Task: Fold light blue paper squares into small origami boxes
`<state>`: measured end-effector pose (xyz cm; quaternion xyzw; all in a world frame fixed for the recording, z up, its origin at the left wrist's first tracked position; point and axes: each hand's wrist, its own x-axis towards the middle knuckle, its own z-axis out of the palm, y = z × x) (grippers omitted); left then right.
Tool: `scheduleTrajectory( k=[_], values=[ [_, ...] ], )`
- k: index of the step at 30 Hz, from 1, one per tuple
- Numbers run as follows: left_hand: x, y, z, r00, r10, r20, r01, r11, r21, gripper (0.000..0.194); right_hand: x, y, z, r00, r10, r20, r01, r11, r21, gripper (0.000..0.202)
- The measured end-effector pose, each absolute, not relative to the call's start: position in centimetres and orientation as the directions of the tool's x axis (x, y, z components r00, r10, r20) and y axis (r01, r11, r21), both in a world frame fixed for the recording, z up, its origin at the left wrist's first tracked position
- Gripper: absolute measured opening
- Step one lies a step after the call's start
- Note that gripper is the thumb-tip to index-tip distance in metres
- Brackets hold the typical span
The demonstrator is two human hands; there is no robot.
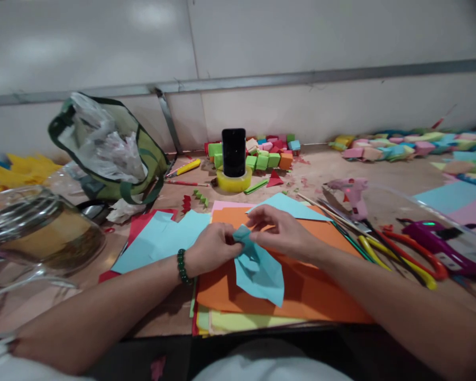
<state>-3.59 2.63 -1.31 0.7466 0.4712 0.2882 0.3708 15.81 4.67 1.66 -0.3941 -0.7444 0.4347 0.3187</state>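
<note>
My left hand (218,244) pinches the gathered top of a piece of light blue paper (261,275) between thumb and fingers. The paper is creased, and its wide loose end hangs toward me over an orange sheet (313,288). Close by on the right, my right hand (283,230) has its fingers loosely curved and apart, with the thumb beside the folded top; any contact there is hard to make out. Under the orange sheet lies a stack of coloured paper (254,321). More light blue paper (162,238) lies to the left, and another blue piece (291,207) behind my right hand.
A phone (234,153) stands in a yellow tape roll (234,181), before folded paper blocks (267,160). Left are a green bag (154,164) and a glass jar (71,241). Right are a pink glue gun (355,196), scissors (414,253) and a purple device (444,243).
</note>
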Motion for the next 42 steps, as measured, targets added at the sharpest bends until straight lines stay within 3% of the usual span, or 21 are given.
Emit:
scheduleTrajectory(
  k=[4, 12, 18, 23, 30, 34, 38, 42],
  values=[
    [-3.6, 2.6, -1.2, 0.378, 0.921, 0.1, 0.49, -0.29, 0.822, 0.01, 15.8, 4.6, 0.7, -0.557, 0.829, 0.05, 0.533, 0.404, -0.744, 0.004],
    [-3.8, 3.1, 0.8, 0.359, 0.929, -0.091, 0.175, 0.029, 0.984, 0.023, 16.1, 5.1, 1.2, -0.5, 0.866, -0.023, 0.651, 0.357, -0.67, 0.012],
    [-3.6, 2.9, 1.2, 0.395, 0.905, -0.159, 0.346, 0.014, 0.938, 0.017, 16.0, 5.1, 1.2, -0.521, 0.853, -0.037, 0.621, 0.349, -0.702, 0.015],
    [-3.4, 2.7, 0.1, 0.349, 0.928, -0.128, 0.38, -0.016, 0.925, 0.009, 15.9, 4.7, 1.1, -0.519, 0.855, 0.005, 0.618, 0.379, -0.688, 0.014],
    [-3.3, 2.6, -1.1, 0.362, 0.929, 0.079, 0.427, -0.24, 0.872, 0.008, 15.7, 4.8, 0.5, -0.543, 0.835, 0.094, 0.465, 0.392, -0.794, 0.009],
    [-3.4, 2.3, -0.2, 0.348, 0.887, 0.303, 0.46, -0.444, 0.769, 0.01, 15.6, 4.5, 1.4, -0.509, 0.84, 0.188, 0.274, 0.366, -0.89, 0.012],
    [-4.2, 2.1, 0.6, 0.36, 0.709, 0.607, 0.449, -0.702, 0.553, 0.015, 15.9, 4.4, 2.1, -0.376, 0.84, 0.391, 0.075, 0.449, -0.89, 0.018],
    [-5.3, 2.0, 1.0, 0.365, 0.545, 0.755, 0.387, -0.826, 0.409, 0.021, 16.6, 5.0, 1.9, -0.216, 0.852, 0.476, 0.095, 0.504, -0.858, 0.013]
  ],
)
